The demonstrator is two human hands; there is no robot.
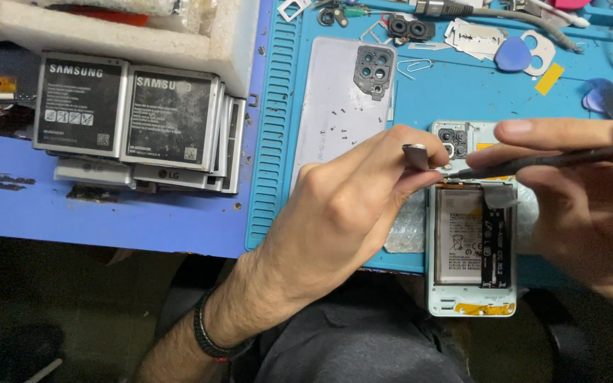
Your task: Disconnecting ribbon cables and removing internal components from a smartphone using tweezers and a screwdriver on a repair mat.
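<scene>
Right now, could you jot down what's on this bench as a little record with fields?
Left hand: pinches a small grey metal piece above the phone
Right hand: holds a thin dark tool, tip at the phone's upper part
Opened phone: back off, battery showing, on the blue mat
Back cover: lies beside the phone, camera frame on it
Loose batteries: stacked to the left of the mat
Wristband: dark, on left wrist

Battery stack [136, 120] crowds table [72, 213] at 10 o'clock; back cover [338, 106] blocks 12; tool clutter [505, 42] at 1; bare blue strip at 8.
</scene>
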